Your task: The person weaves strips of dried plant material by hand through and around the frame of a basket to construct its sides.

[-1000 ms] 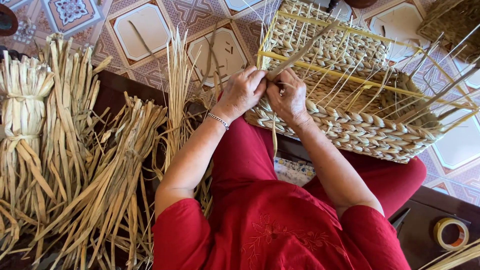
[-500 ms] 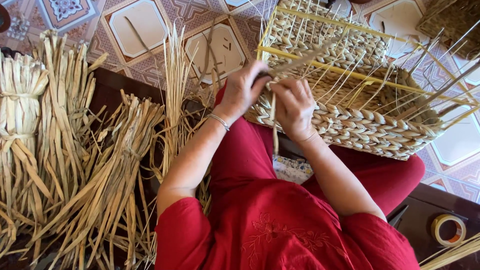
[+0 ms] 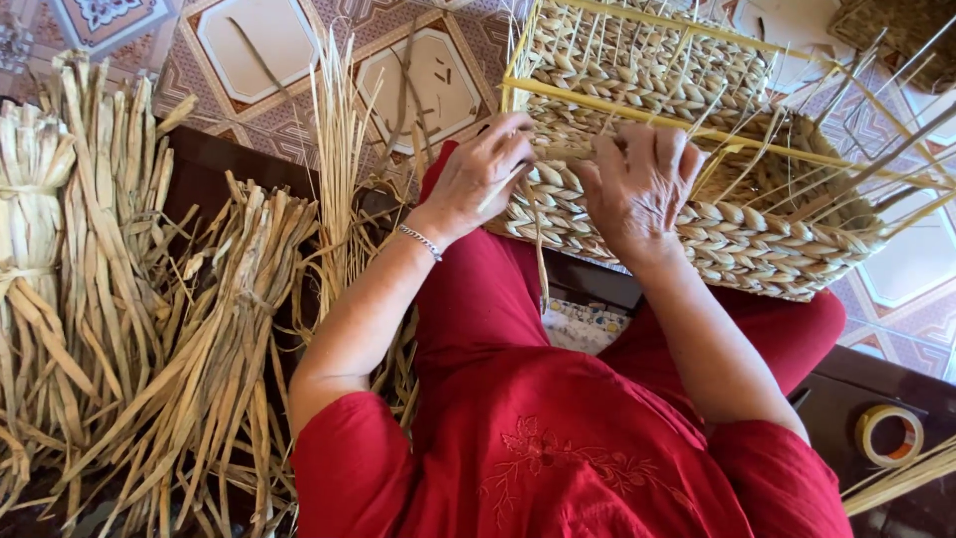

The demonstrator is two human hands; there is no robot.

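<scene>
While both hands work at the half-woven basket (image 3: 697, 169) resting across the red-clad lap, this is how things lie:
Left hand: the left hand (image 3: 483, 174) is curled, fingers bent in and pinched on a flat dried strand (image 3: 539, 254) at the basket's near-left corner; a thin silver bracelet (image 3: 422, 242) sits on its wrist
Right hand: the right hand (image 3: 637, 184) is just beside the left one, fingers folded down over the basket's braided wall, pressing on the weave; whether it grips a strand I cannot tell
Basket: rectangular, on a yellow frame (image 3: 637, 112), its lower wall plaited in thick braids, thin upright stakes sticking out above and to the right
Basket contents: only loose stake ends show inside it
Strand: hangs down from the left hand, below the basket's edge, over the lap
Left of basket: bundles of dried leaves (image 3: 129, 329) lie on a dark bench, well apart from the basket
Right below basket: a roll of tape (image 3: 889, 435) on the dark surface
Under basket: patterned floor tiles (image 3: 249, 50)
</scene>
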